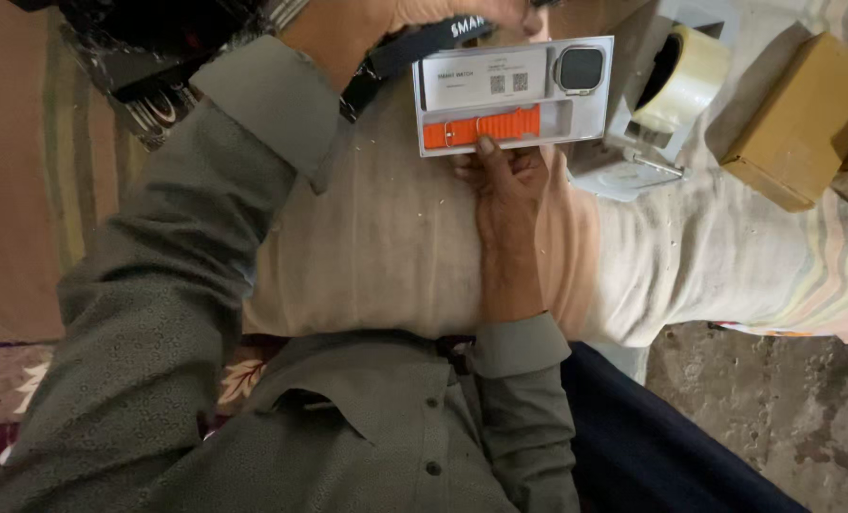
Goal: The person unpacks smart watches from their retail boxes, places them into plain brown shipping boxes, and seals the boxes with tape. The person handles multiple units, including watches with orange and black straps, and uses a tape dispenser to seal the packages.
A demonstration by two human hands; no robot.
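Pinched at its near edge by the right hand [505, 180], thumb on top beside the orange ribbed strap [482, 127], the flat grey plastic watch tray [513, 95] hangs over the beige cloth-covered bed [386, 247]. A square dark-faced watch [581, 69] sits in its far right corner. Up at the far edge, the left hand [462, 11] appears closed on a dark printed box sleeve [414, 49], mostly out of frame. Tray and sleeve are apart. A tape dispenser [666, 90] and brown cardboard box [804, 119] lie toward the right edge.

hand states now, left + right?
Left hand: mostly out of frame at the top, on a dark sleeve; grip unclear.
Right hand: closed on the white tray, thumb on top.
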